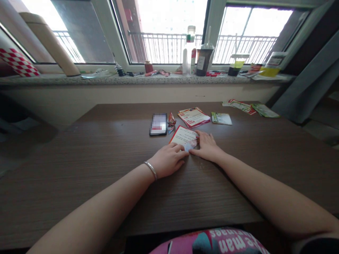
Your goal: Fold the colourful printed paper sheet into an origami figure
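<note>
A white printed card point(182, 134) with a red border lies aslant on the table between my hands. Over its near right part is a pale blue and reddish patterned piece point(188, 146); whether this is the card's own folded corner or a separate paper, I cannot tell. My left hand point(169, 158), a silver bangle at its wrist, has bent fingers closed on the card's near left side. On the right side, my right hand point(208, 145) holds the edge, thumb near and fingers far. Just beyond the card is a small folded, colourful paper piece point(171, 122).
A phone point(158, 124) lies left of the folded piece. Farther back are a stack of red-edged cards point(194, 117), a smaller green-and-white stack point(221, 119) and scattered cards point(242, 106). Bottles, cups and small items stand on the stone windowsill point(100, 82) behind the brown table point(106, 155).
</note>
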A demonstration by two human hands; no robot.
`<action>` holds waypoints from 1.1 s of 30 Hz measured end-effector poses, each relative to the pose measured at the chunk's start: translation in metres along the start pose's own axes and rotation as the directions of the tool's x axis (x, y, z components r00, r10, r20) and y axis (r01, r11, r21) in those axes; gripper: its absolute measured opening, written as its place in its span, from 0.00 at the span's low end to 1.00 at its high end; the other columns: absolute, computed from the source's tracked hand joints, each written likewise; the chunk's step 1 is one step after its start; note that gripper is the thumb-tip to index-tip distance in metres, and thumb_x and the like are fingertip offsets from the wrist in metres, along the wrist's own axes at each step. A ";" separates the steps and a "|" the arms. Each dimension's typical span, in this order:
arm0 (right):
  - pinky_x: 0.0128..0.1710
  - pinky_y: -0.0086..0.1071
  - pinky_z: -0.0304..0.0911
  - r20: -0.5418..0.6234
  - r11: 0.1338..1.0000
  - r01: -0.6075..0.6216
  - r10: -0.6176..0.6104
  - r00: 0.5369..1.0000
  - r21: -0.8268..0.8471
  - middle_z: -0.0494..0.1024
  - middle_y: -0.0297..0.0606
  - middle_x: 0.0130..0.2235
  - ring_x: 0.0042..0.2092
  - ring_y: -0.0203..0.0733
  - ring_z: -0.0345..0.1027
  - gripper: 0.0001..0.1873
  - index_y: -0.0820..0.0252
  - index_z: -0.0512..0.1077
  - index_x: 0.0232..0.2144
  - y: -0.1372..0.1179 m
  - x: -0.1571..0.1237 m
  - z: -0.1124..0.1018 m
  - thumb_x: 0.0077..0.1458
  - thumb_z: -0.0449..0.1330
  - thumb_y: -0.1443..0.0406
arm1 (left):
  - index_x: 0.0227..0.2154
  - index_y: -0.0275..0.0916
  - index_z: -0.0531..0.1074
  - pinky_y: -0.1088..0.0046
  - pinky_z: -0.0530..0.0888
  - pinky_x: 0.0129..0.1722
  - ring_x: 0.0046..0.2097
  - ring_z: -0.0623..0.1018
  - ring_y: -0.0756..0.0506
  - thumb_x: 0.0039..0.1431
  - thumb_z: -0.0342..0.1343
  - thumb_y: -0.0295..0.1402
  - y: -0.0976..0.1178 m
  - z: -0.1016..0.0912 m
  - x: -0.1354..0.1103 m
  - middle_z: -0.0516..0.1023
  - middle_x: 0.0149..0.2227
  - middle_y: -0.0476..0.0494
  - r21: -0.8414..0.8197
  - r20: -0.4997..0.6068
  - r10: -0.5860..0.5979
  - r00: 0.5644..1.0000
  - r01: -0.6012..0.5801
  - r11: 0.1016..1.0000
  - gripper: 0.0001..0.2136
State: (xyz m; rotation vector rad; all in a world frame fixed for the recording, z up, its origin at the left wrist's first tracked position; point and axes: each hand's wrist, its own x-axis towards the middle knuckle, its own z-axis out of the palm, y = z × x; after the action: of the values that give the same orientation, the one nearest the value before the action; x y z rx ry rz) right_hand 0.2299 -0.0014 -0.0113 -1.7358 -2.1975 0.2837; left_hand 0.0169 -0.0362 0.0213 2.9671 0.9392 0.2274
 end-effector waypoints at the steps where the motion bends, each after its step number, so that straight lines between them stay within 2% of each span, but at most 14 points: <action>1: 0.62 0.54 0.37 -0.001 1.000 -0.007 0.007 1.000 0.005 0.59 0.52 0.61 0.62 0.57 0.49 0.48 0.64 0.50 0.60 0.001 0.000 0.000 0.42 0.61 0.49 | 0.49 0.41 0.68 0.64 0.67 0.50 0.48 0.68 0.43 0.61 0.50 0.33 0.000 0.000 0.000 0.70 0.46 0.41 -0.005 -0.001 0.002 1.000 -0.002 1.000 0.14; 11: 0.63 0.54 0.36 -0.027 0.997 -0.074 0.074 0.997 0.007 0.56 0.56 0.62 0.63 0.56 0.48 0.48 0.69 0.48 0.61 0.015 0.006 -0.003 0.46 0.58 0.48 | 0.50 0.42 0.68 0.63 0.66 0.52 0.49 0.68 0.43 0.61 0.50 0.33 -0.002 0.004 0.001 0.70 0.47 0.42 -0.024 0.005 0.005 1.000 -0.005 1.000 0.14; 22: 0.62 0.58 0.35 -0.090 0.994 -0.110 0.112 0.990 0.027 0.55 0.54 0.63 0.64 0.55 0.48 0.46 0.64 0.45 0.62 0.039 0.013 -0.003 0.48 0.58 0.51 | 0.50 0.42 0.68 0.63 0.67 0.52 0.49 0.68 0.43 0.61 0.50 0.32 -0.002 0.005 0.001 0.69 0.48 0.41 -0.037 0.021 0.014 1.000 -0.013 0.999 0.15; 33: 0.60 0.61 0.39 -0.143 0.977 -0.198 0.208 0.968 0.080 0.58 0.56 0.61 0.62 0.58 0.51 0.46 0.62 0.45 0.62 0.045 0.015 -0.012 0.47 0.58 0.51 | 0.49 0.42 0.69 0.63 0.66 0.51 0.49 0.68 0.43 0.61 0.49 0.32 -0.002 0.005 0.001 0.69 0.48 0.41 -0.043 0.022 0.014 1.000 -0.013 0.999 0.14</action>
State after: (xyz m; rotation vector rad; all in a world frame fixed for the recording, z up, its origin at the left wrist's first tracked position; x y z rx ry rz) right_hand 0.2723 0.0232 -0.0147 -1.8834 -1.8884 0.2601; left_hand 0.0175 -0.0340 0.0164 2.9319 0.9003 0.2115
